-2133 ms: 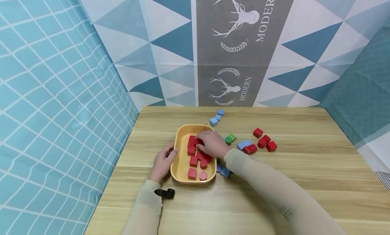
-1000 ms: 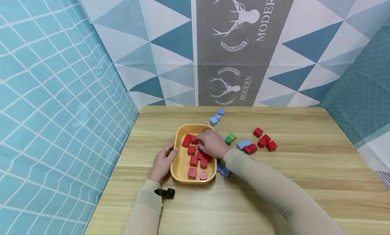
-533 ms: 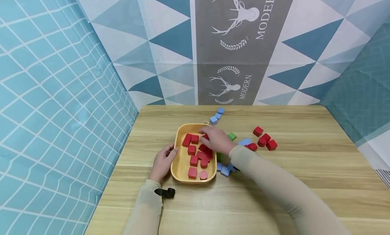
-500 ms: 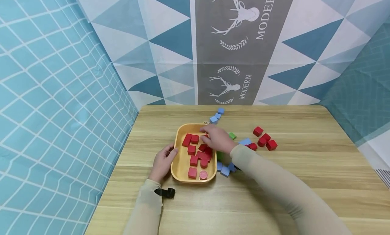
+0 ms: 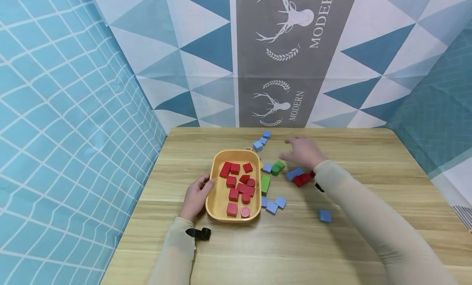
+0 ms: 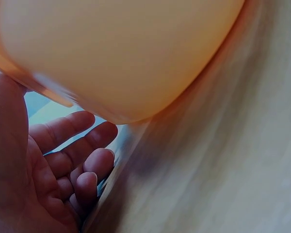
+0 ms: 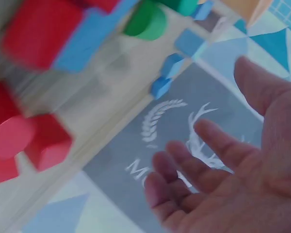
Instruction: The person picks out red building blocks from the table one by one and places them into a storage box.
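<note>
My left hand (image 5: 195,197) holds the left side of a yellow-orange plastic tray (image 5: 217,201), thumb at the rim. In the left wrist view its fingers (image 6: 70,128) are bent close by the tray's outer wall. Several red blocks lie spread in the tray, among them a red cube (image 5: 232,210) and a red cylinder (image 5: 245,212). My right hand (image 5: 304,151) is in the air over the table, right of the tray, its fingers spread and nothing in its grasp. Red blocks (image 7: 48,141) on the table appear beside it in the right wrist view, some hidden by the sleeve in the head view.
Right of the tray lie a long green block (image 5: 265,185), a green cylinder (image 5: 275,170) and several blue blocks (image 5: 271,208). One blue block (image 5: 325,216) sits apart near the right forearm. More blue blocks (image 5: 257,146) are behind the tray. A patterned cloth (image 5: 206,80) hangs at the table's back edge.
My right hand has left the red blocks in the tray and moved right, out over the table. Red blocks in the tray are spread farther apart. My left hand stays at the tray.
</note>
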Action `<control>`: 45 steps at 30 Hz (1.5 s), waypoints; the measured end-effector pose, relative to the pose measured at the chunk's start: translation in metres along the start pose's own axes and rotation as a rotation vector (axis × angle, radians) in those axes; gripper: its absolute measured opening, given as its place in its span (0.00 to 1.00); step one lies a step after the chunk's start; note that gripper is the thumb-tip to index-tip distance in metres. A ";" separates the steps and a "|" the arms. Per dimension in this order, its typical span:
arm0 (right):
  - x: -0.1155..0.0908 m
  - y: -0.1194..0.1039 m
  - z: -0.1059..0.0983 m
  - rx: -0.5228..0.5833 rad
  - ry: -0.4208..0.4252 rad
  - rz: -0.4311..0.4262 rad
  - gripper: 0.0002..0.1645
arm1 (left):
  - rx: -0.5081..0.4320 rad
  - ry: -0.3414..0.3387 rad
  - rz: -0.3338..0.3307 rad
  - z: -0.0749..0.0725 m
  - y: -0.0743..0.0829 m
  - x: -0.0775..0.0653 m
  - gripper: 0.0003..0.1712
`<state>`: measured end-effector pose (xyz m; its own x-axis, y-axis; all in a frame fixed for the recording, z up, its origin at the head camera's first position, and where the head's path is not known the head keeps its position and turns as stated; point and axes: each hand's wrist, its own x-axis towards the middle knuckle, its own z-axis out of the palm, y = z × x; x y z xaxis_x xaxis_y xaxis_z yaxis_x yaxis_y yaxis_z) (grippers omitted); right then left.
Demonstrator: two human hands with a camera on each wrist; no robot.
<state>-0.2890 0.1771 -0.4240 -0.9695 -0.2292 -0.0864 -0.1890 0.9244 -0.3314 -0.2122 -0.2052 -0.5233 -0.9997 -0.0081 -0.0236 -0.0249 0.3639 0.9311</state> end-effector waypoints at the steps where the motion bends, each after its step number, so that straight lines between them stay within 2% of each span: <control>1: -0.002 0.003 0.000 -0.033 -0.017 0.001 0.44 | -0.003 0.002 -0.003 0.000 0.000 0.000 0.24; 4: -0.008 0.010 0.003 -0.106 -0.048 -0.007 0.42 | -0.008 0.003 -0.011 -0.001 -0.001 0.000 0.24; 7: -0.011 0.015 0.009 -0.117 -0.052 -0.006 0.40 | -0.006 -0.002 -0.016 -0.002 -0.002 0.000 0.25; 21: -0.018 0.026 0.026 -0.066 -0.105 -0.006 0.35 | -0.014 0.000 -0.028 0.000 0.000 0.002 0.25; 26: -0.022 0.032 0.030 -0.022 -0.117 0.008 0.36 | -0.015 0.002 -0.024 0.000 -0.001 0.003 0.25; 31: -0.030 0.046 0.029 0.044 -0.165 0.033 0.40 | -0.012 0.003 -0.013 0.000 -0.001 0.003 0.24; 37: -0.045 0.057 0.022 0.101 -0.239 -0.011 0.47 | 0.001 0.003 -0.015 0.001 0.000 0.002 0.25; 40: -0.054 0.057 0.020 0.102 -0.268 -0.001 0.49 | 0.002 0.002 -0.019 0.001 0.000 0.002 0.25; 45: -0.065 0.054 0.025 0.066 -0.224 -0.015 0.44 | -0.003 -0.002 -0.020 0.001 -0.002 0.002 0.25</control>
<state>-0.2327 0.2346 -0.4598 -0.9063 -0.3119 -0.2853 -0.1854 0.8999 -0.3948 -0.2145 -0.2054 -0.5255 -0.9990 -0.0137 -0.0429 -0.0449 0.3611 0.9315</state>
